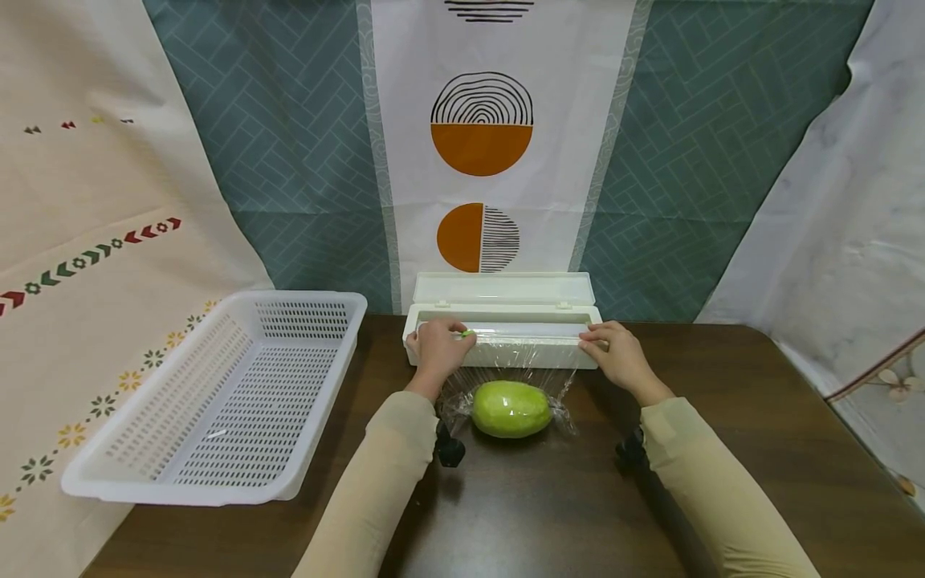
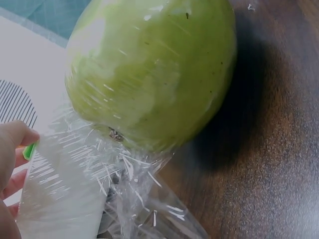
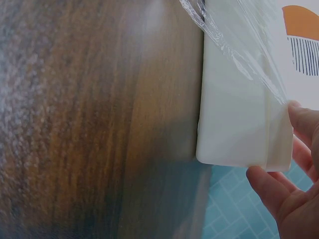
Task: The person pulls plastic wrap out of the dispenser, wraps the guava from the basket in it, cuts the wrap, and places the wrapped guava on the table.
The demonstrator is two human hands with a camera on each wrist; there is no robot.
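A white cling film dispenser (image 1: 499, 353) with its lid (image 1: 506, 287) raised stands at the back of the table. Film (image 1: 506, 371) stretches from its front edge to an oval green melon-like fruit (image 1: 511, 409), which lies on the table wrapped in film, with loose film bunched at both ends. At the dispenser's front edge, left of centre, my left hand (image 1: 442, 347) pinches a small green slide cutter (image 2: 30, 151). My right hand (image 1: 614, 353) grips the dispenser's right end, with thumb and fingers around its corner in the right wrist view.
A white perforated plastic basket (image 1: 318, 409) stands on the left of the table, with a small white piece (image 1: 216, 434) inside. Patterned cloth (image 1: 303, 160) hangs behind the dark wooden table (image 1: 549, 514).
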